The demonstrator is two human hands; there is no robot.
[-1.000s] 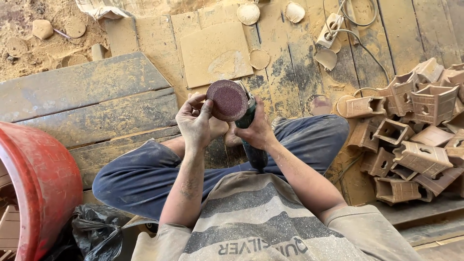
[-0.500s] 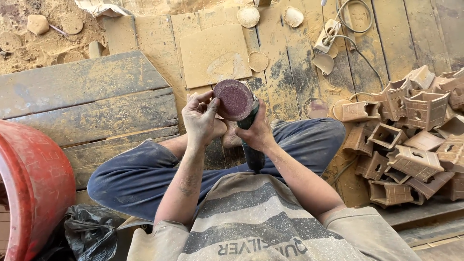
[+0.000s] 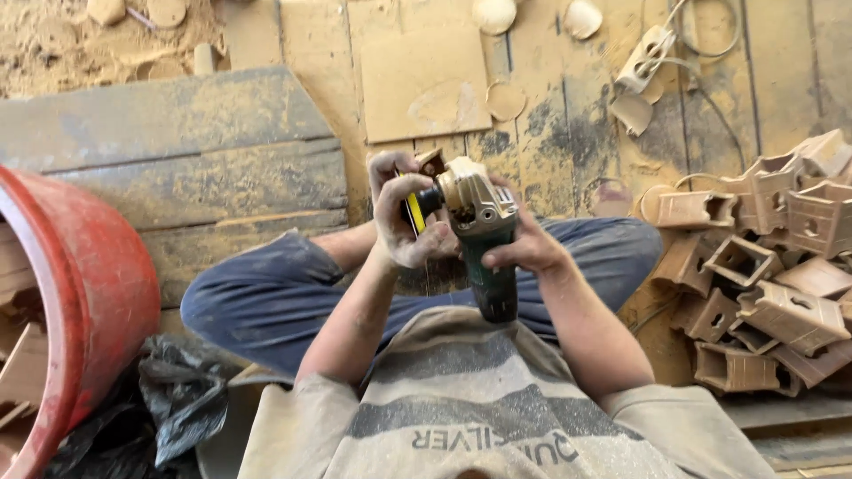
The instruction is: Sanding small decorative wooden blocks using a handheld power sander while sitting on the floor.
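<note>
My right hand is clenched round the body of the angle grinder, fingers wrapped over its dark green handle just behind the dusty metal gear head. The tool's long axis runs near to far, handle end towards my chest, head pointing away over my lap. My left hand is closed at the head's left side, thumb and fingers pinching the sanding disc, which now stands edge-on to me with a yellow strip showing; I think the fingers sit on the disc itself, though the grip hides most of it. So the disc lies straight left of the gear head, nearer my left hand than my right.

Beneath both hands are my crossed legs in blue trousers. Beyond them lies the dusty plank floor, with a square board flat on it. Far right, a pile of small hollow wooden blocks is heaped. Near left, a red tub leans, with a crumpled black bag beside it.
</note>
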